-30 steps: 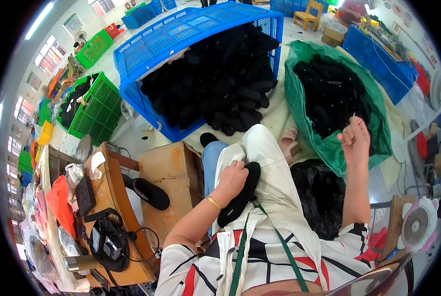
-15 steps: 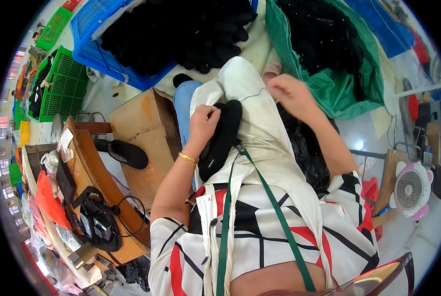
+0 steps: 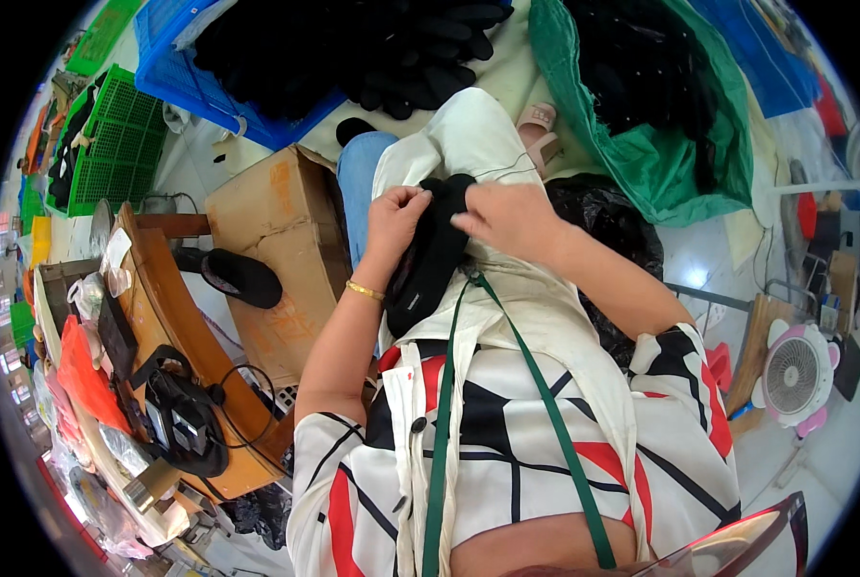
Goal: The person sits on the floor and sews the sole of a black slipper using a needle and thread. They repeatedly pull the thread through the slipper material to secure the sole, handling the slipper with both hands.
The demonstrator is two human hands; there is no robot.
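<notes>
A black cloth shoe (image 3: 420, 274) lies lengthwise on my lap, over a cream apron (image 3: 488, 135). My left hand (image 3: 398, 216) pinches its far end by the edge, thumb and fingertips together. Right across from it, my right hand (image 3: 507, 219) is at the shoe's other side, fingers curled in. Whatever its fingertips hold is too small or hidden to make out. A thin dark thread (image 3: 507, 167) runs over the apron just beyond the right hand.
Ahead stand a blue crate (image 3: 175, 72) and a green sack (image 3: 719, 159), both with black items inside. At left are a cardboard box (image 3: 276, 231), another black shoe (image 3: 242, 279) and a cluttered wooden table (image 3: 175, 298). A small fan (image 3: 796, 373) stands at right.
My right hand has come in from the right, away from the shoe, to the shoe's far end beside my left hand. The left hand keeps its grip on the shoe.
</notes>
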